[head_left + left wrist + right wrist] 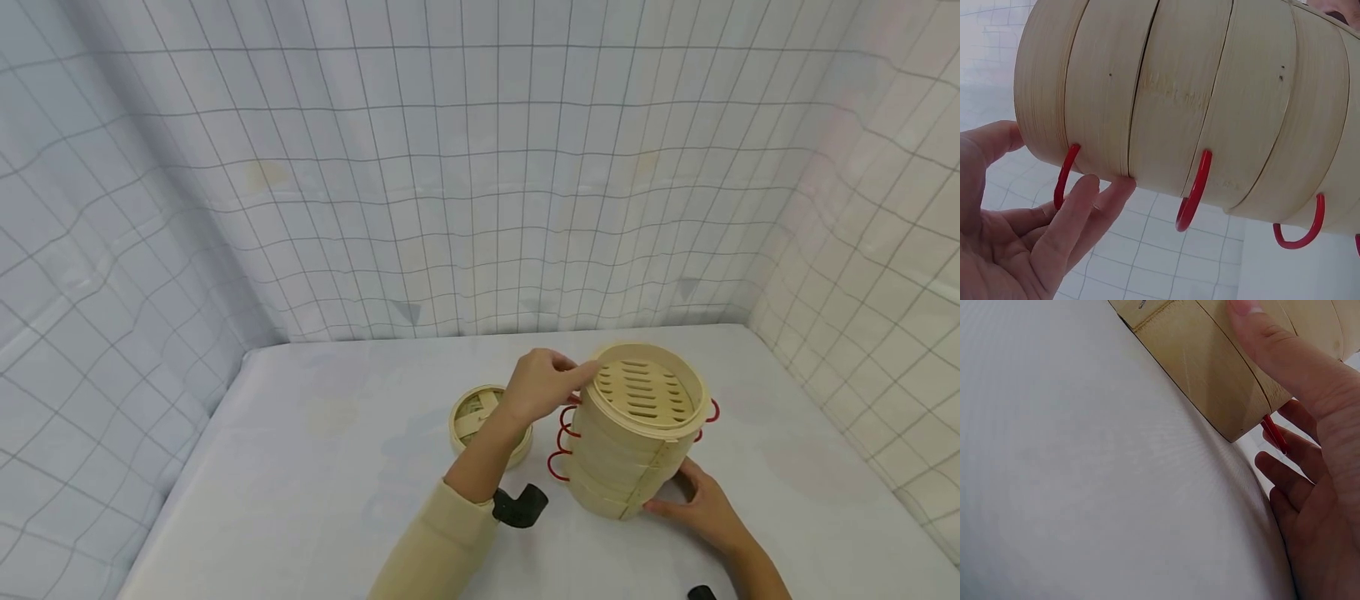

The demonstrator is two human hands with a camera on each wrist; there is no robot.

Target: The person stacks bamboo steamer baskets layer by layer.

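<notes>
A tall stack of round bamboo steamer tiers (618, 462) stands on the white table, its slatted top tier (643, 392) facing up. Red loop handles (1194, 190) stick out along its sides. My left hand (542, 385) holds the upper left rim, thumb at the edge and fingers against the side by a red loop. Low on the right, my right hand (701, 510) grips the stack near its base; the thumb presses the near side in the right wrist view, while some fingers are partly hidden behind. Left of the stack lies a round bamboo steamer lid (471, 423), partly covered by my left arm.
The white table (322, 467) extends left and right of the stack. Grid-patterned white sheets (480, 208) hang behind the table and along both sides. A black wrist mount (521, 506) sticks out from the left wrist.
</notes>
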